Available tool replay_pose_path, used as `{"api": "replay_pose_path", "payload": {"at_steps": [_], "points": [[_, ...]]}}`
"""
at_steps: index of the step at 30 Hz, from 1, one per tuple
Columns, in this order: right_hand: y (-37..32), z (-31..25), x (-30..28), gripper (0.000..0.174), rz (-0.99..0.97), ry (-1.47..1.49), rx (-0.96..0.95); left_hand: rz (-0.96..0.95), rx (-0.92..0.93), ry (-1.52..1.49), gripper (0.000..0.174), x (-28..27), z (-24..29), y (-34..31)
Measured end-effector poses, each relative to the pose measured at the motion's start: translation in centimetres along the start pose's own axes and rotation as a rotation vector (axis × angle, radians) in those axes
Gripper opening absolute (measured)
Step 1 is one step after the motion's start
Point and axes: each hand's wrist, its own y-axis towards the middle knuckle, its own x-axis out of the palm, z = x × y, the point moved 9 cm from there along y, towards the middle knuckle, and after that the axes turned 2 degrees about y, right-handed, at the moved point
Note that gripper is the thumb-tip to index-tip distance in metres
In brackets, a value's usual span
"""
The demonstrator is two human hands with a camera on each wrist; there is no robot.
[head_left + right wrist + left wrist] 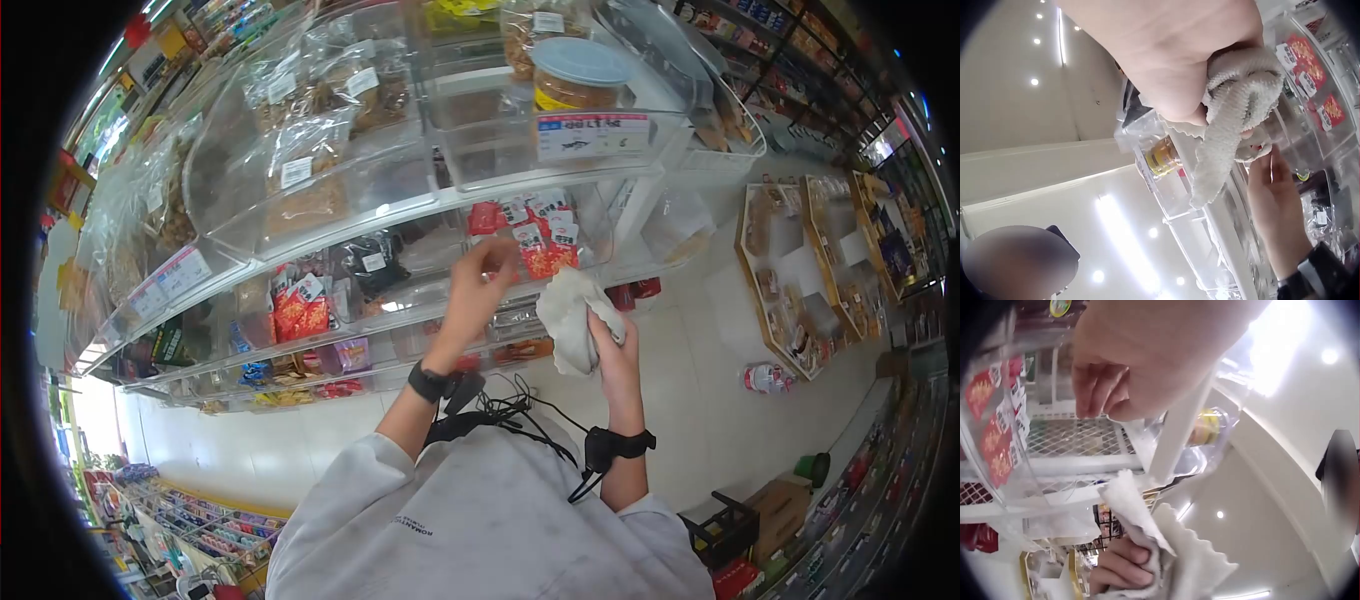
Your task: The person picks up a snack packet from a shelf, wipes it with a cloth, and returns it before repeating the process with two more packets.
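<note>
My right hand [618, 352] grips a crumpled whitish cloth [568, 315]. Its ribbed weave and folds hang from the fingers in the right wrist view. My left hand [480, 290] is raised just left of the cloth, fingers loosely bent, with nothing seen in them; in the left wrist view the same hand [1129, 362] is at the top. In front of it a clear bin holds several red snack packets [538, 235] with white labels.
On the upper shelf are bagged dried goods [310, 170] and a tub with a blue lid [580, 75]. Lower bins hold more red packets [300, 305] and a dark bag [375, 262]. Wooden-edged display trays [790, 270] stand to the right above a pale tiled floor [690, 400].
</note>
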Motion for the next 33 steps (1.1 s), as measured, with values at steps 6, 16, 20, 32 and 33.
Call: {"api": "replay_pose_path", "payload": {"at_steps": [6, 16, 20, 32, 33], "points": [[0.3, -0.9, -5.4, 0.037, 0.051, 0.033, -0.022, -0.024, -0.118, 0.446, 0.045, 7.0, -11.3, 5.6], [0.8, -1.8, -8.8, 0.034, 0.100, 0.027, -0.043, -0.181, -0.542, 0.122, 0.040, 9.8, -14.1, 5.7], [0.6, -2.0, -9.1, 0.034, 0.117, 0.044, -0.044, -0.239, -0.535, 0.028, 0.034, 11.0, -14.9, 5.7], [1.0, -0.8, -8.3, 0.039, 0.184, 0.346, 0.001, 0.082, -0.023, 0.009, 0.025, 6.2, -6.2, 5.3], [1.4, -0.6, -7.4, 0.039, 0.172, 0.378, -0.010, 0.013, -0.051, -0.064, 0.025, 6.2, -4.6, 4.2]]}}
